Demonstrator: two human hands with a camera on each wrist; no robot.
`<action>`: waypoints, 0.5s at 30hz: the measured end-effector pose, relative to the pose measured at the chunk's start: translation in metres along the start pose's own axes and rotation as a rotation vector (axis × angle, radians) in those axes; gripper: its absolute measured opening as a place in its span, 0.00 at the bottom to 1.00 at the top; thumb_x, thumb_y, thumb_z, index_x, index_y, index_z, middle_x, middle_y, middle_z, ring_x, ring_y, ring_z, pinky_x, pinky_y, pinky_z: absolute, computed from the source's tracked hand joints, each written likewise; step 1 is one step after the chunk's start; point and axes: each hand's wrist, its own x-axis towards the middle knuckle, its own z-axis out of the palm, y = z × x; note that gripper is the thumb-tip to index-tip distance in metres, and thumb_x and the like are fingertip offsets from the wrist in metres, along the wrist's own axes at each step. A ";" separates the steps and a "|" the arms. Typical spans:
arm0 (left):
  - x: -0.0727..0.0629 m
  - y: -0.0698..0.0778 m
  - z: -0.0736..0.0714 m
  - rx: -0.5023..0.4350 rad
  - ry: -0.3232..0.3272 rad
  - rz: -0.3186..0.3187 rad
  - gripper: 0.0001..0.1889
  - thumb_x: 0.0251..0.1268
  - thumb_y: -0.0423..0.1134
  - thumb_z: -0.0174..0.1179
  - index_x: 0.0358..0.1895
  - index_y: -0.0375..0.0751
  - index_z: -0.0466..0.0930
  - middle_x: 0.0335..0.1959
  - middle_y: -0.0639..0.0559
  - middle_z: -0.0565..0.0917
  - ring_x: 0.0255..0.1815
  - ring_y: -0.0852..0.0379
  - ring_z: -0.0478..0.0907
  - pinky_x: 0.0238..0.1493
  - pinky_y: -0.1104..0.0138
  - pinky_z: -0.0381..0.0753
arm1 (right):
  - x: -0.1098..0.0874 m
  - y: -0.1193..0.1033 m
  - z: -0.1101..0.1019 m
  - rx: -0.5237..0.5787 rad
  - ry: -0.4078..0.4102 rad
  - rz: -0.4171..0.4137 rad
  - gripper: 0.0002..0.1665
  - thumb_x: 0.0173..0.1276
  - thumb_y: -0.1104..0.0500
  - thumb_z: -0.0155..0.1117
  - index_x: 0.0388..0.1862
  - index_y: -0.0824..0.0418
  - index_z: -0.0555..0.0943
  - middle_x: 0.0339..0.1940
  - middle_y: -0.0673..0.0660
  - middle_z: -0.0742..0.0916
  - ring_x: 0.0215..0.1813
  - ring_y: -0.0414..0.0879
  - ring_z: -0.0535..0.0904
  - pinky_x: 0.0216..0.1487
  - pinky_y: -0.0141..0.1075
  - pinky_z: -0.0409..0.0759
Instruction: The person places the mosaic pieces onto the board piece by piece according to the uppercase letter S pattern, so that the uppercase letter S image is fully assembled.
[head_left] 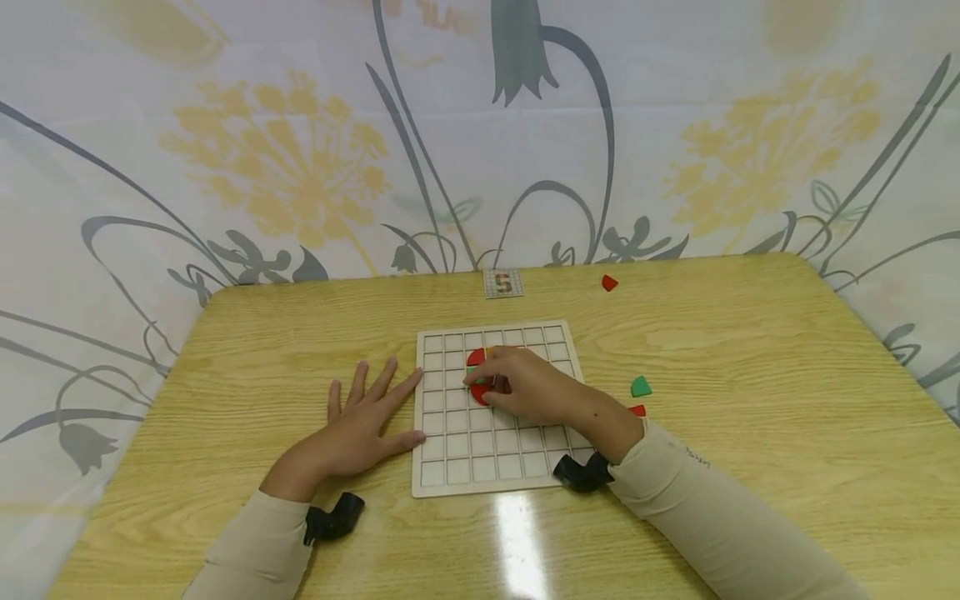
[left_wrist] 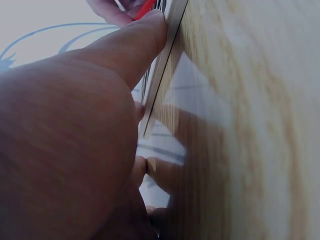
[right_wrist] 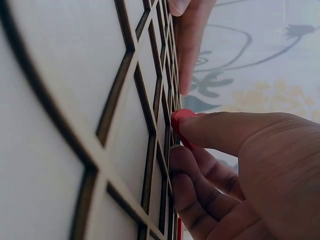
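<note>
A pale square board (head_left: pixel 465 458) with a raised grid lies on the table. My right hand (head_left: pixel 536 387) reaches over it from the right, thumb and fingers pinching a red rounded piece (right_wrist: pixel 183 120) low at the grid. Beside those fingertips sit a red curved piece (head_left: pixel 476 357) and a green piece (head_left: pixel 472 372), with a bit of orange (head_left: pixel 489 350) at the back; the hand covers the rest of this group. Flat on the table, fingers spread, my left hand (head_left: pixel 356 433) has its thumb (left_wrist: pixel 145 30) against the board's left edge.
Right of the board lie a loose green piece (head_left: pixel 641 387) and a red piece (head_left: pixel 637 410) partly behind my right forearm. Another red piece (head_left: pixel 609 283) is farther back. A small pattern card (head_left: pixel 502 283) lies at the table's back edge, before a flowered curtain (head_left: pixel 480 167).
</note>
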 end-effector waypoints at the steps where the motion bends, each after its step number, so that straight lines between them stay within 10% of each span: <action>1: 0.000 0.000 0.000 0.000 0.000 0.000 0.43 0.69 0.63 0.57 0.82 0.61 0.46 0.84 0.44 0.37 0.81 0.33 0.20 0.69 0.33 0.15 | 0.000 0.000 0.000 -0.002 -0.002 -0.001 0.16 0.69 0.62 0.67 0.55 0.54 0.86 0.41 0.48 0.82 0.36 0.40 0.72 0.40 0.31 0.73; 15: -0.001 0.000 0.001 -0.007 0.005 0.004 0.43 0.69 0.63 0.57 0.82 0.62 0.46 0.84 0.45 0.36 0.81 0.34 0.19 0.69 0.34 0.14 | 0.001 0.000 0.000 0.021 -0.010 0.002 0.15 0.68 0.62 0.69 0.53 0.55 0.86 0.39 0.47 0.82 0.33 0.38 0.74 0.37 0.29 0.75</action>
